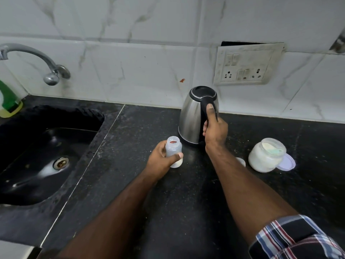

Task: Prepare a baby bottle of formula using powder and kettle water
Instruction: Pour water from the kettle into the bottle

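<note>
Standing upright, mouth up, the bottle (173,151) sits in the left hand's (160,162) grasp; the right hand (214,130) grips the handle of the kettle (194,116) at one o'clock.

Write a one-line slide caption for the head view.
Left hand steadies the open baby bottle on the counter while the right hand grips the kettle handle.

A home kitchen: a black speckled stone table (186,202) with a dark sink (46,156) sunk into it at the left, a curved metal tap (37,58) fixed to white marble-look wall tiles (130,62), and a grimy switch-and-socket plate (248,64) on the wall. A steel electric kettle (192,118) stands below the plate, a green bottle of dish soap (8,99) sits by the sink's far corner, and an open jar of white powder (265,156) stands at the right
</note>
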Demonstrator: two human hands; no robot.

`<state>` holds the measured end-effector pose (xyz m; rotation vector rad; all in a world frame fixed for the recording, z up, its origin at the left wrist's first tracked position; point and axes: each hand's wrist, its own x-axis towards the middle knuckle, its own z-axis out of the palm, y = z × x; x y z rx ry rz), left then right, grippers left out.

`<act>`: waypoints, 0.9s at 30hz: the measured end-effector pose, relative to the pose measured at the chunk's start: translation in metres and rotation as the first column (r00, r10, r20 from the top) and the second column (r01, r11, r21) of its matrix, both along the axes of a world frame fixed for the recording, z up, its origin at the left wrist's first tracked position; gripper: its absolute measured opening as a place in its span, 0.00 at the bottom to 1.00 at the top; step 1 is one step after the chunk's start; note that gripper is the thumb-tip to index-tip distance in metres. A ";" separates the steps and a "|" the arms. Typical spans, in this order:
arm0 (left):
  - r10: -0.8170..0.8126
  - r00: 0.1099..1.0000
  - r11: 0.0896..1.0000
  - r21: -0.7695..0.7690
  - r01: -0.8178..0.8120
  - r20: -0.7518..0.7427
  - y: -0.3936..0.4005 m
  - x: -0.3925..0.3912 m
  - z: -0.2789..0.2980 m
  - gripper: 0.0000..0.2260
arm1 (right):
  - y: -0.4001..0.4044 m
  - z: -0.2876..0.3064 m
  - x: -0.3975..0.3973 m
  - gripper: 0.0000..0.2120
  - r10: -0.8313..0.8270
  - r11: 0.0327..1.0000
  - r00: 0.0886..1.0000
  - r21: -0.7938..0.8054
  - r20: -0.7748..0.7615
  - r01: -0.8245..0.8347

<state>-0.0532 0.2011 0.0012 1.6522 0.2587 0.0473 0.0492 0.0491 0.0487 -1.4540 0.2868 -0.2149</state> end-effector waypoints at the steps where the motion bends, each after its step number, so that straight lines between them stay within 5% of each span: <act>1: 0.001 1.000 1.000 -0.003 -0.001 0.003 0.001 -0.001 0.000 0.20 | -0.001 -0.001 -0.006 0.30 -0.014 1.000 1.000 -0.015 0.002 0.014; 7: -0.038 0.999 0.999 0.005 0.038 0.009 0.007 -0.008 0.002 0.21 | -0.012 -0.003 -0.044 0.34 -0.080 0.995 0.997 -0.051 0.019 0.081; 15: -0.066 0.998 0.998 0.010 0.066 -0.012 0.023 -0.035 -0.003 0.24 | -0.036 0.004 -0.110 0.27 -0.097 0.990 0.994 0.108 0.054 0.091; 27: -0.098 0.995 0.995 -0.030 0.097 -0.019 0.006 -0.055 -0.009 0.29 | -0.086 0.017 -0.186 0.21 -0.005 0.997 0.997 0.075 0.075 -0.001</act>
